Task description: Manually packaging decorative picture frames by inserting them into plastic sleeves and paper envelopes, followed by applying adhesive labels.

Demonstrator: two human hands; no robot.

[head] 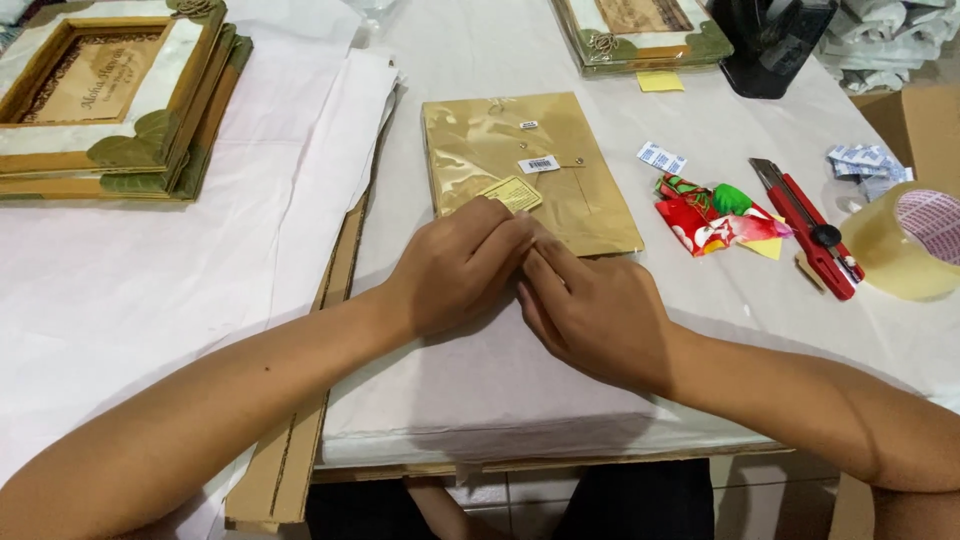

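Observation:
A flat gold-coloured wrapped packet [520, 150] lies on white tissue paper [500, 370] in the middle of the table, with small labels and a tan tag on its top. My left hand [455, 265] and my right hand [590, 315] meet at the packet's near edge. Their fingertips press together there on the edge or the paper. What the fingers pinch is hidden under them.
Stacked wooden picture frames [110, 100] rest at the far left and another frame [640, 35] at the top. To the right lie a red utility knife [810, 230], a tape roll [915, 245], colourful paper scraps [715, 215], small white sachets [662, 157] and a black dispenser [775, 40]. Cardboard strips [300, 440] run along the left.

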